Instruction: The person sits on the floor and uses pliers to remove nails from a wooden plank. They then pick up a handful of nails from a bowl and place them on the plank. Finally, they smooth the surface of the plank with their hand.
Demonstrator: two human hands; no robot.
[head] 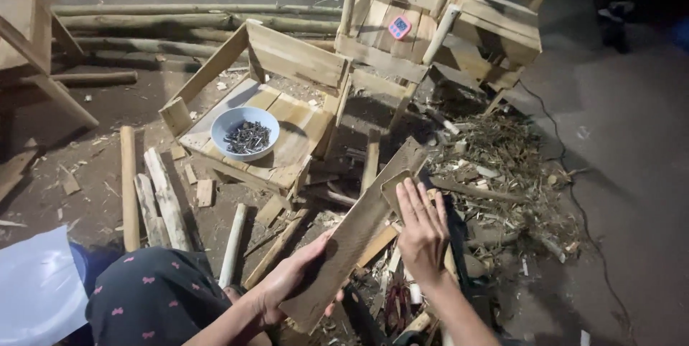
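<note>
Bowl [247, 133] of nails [247, 138] on chair seat [298, 131], hands [423, 235] holding plank [355, 235]

A bowl of nails [247, 133] sat on the seat of a small wooden chair [301, 66]. A second chair [495, 26] stood behind it to the right, a timer [399, 27] on its slats. Poles [179, 19] lay behind; offcuts [159, 199] lay left of the held plank [359, 231].

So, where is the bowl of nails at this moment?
In the head view, the pale bowl of nails sits left of centre on the slatted seat of the small wooden chair, beyond the left hand that holds the wooden plank.
</note>
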